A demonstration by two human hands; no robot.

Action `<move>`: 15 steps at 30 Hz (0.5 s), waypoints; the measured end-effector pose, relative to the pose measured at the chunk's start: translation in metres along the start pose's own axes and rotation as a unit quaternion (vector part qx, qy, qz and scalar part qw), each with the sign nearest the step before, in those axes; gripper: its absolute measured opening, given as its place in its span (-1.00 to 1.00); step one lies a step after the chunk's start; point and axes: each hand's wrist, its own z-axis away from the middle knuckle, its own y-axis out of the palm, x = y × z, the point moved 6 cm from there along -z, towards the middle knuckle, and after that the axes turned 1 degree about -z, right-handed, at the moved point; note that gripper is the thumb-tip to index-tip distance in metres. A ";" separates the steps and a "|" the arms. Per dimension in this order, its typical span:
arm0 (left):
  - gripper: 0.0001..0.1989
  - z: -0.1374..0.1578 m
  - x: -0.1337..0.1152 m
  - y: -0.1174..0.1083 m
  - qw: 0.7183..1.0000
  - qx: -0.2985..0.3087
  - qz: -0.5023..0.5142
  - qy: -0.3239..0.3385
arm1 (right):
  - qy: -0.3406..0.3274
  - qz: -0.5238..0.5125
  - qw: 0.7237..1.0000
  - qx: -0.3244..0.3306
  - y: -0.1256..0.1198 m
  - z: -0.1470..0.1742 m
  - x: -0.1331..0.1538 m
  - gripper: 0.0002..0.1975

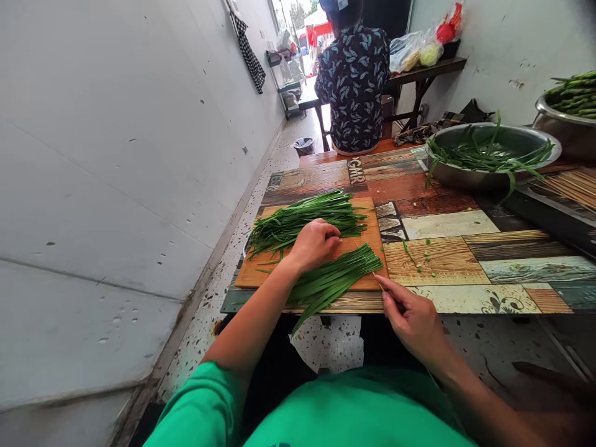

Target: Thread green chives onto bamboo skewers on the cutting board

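My right hand [407,313] pinches a thin wooden skewer [378,280] at the near right edge of the wooden cutting board [261,273]. The skewer's tip side runs into the cut ends of a flat row of garlic chives [338,279], whose leaves hang over the table edge toward me. My left hand [314,245] is curled closed between that row and a larger pile of garlic chives [310,217] on the far part of the board. What its fingertips hold, if anything, is hidden.
A metal bowl of loose green leaves [488,177] stands right, beside a pot of green stalks [572,102] and a dark tray with wooden skewers [572,186]. Green scraps [426,257] dot the patterned table [437,273]. A person [354,87] sits beyond, back turned.
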 end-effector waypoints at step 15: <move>-0.76 -0.017 -0.020 0.013 0.968 0.057 -0.224 0.101 | 0.000 0.006 1.000 -0.009 0.000 -0.001 -0.003 -0.64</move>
